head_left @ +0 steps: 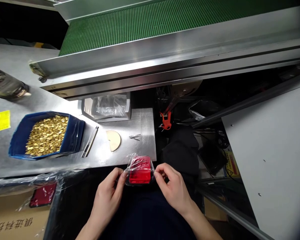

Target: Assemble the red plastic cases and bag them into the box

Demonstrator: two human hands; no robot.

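Observation:
A clear plastic bag (133, 162) with a red plastic part (140, 173) inside hangs between my hands, just off the front edge of the metal table. My left hand (110, 190) pinches the bag's left side between thumb and finger. On the other side, my right hand (171, 185) grips the bag's right edge the same way. Lying on the table beyond the bag are a half-round cream disc (113, 140), a small metal piece (134, 136) and a slim cutter knife (90, 141).
A blue bin (76, 133) of small brass-coloured parts stands left, near a yellow label (0, 121). Behind the disc sits a grey tray (126, 115) with clear bags. A green conveyor (140, 28) crosses above. At lower left, a cardboard box (15, 216) holds another bagged red part (43, 195).

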